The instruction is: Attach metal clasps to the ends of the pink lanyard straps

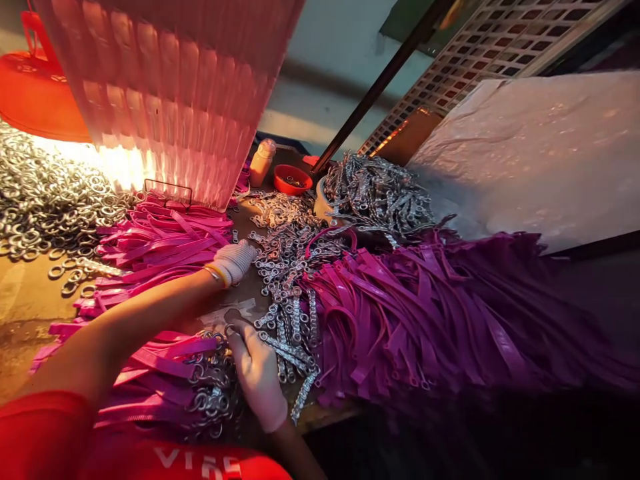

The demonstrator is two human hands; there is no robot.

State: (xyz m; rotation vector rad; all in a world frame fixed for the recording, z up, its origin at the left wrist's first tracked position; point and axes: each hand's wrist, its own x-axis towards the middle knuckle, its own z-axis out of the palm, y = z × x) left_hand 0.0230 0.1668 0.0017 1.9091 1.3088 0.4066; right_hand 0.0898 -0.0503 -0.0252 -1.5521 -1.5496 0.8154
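My left hand [234, 264], in a white knitted glove, reaches across the table beside a pile of metal link pieces with ringed ends [285, 257]. Its fingers look curled together, and what they hold, if anything, is hidden. Nearer my body, my right hand [259, 377], in a pale glove, pinches what looks like a metal ring [231, 329] between thumb and finger. Left of it lie pink straps [155, 373] with metal rings and links at their ends [213, 393]. More pink straps [170, 233] are heaped beyond my left forearm.
Loose metal rings [55, 193] cover the far left under a red lamp [40, 93]. A translucent ribbed panel [175, 100] stands behind the straps. Purple straps [410, 313] spread rightward. At the back are a bottle [262, 162], a red bowl [292, 188] and a heaped container of links [377, 190].
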